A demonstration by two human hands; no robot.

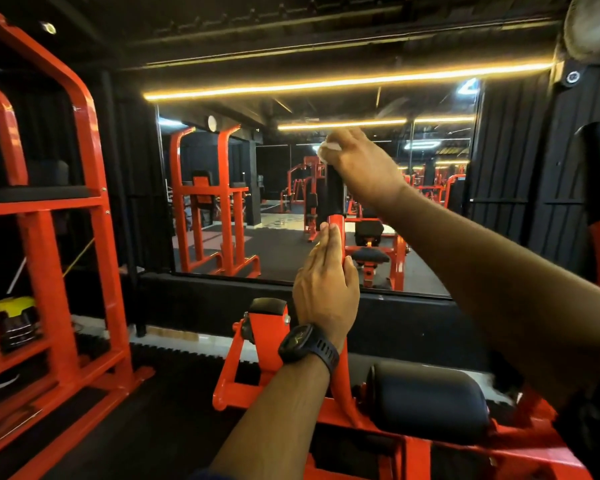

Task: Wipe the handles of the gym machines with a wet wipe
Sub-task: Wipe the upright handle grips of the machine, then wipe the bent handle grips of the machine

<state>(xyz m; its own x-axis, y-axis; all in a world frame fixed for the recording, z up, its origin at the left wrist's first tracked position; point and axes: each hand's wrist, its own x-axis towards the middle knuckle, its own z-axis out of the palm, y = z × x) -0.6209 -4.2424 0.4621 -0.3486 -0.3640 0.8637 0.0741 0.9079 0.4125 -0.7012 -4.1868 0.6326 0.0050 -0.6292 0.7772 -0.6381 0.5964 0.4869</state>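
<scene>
the right hand (364,168) reaches forward and up, its fingers curled down over a crumpled white wet wipe (327,147). the wipe sits bunched under the fingertips, pressed onto the top end of the machine's black handle grip (335,194), which runs straight down below those fingers. how far the fingers wrap round the grip itself cannot be told.

just under the grip, the left hand (326,289) lies flat against the orange handle post (336,225). its fingers are straight and held together, pointing up along the post's left side, with the thumb on the post's right side. a black wristwatch (307,342) sits on that wrist.

below and to the right of the left hand's fingers lies a black roller pad (426,400) on the orange frame. beyond both sets of fingers a wall mirror (278,244) shows more orange machines, and off to their left stands an orange rack (94,209).
</scene>
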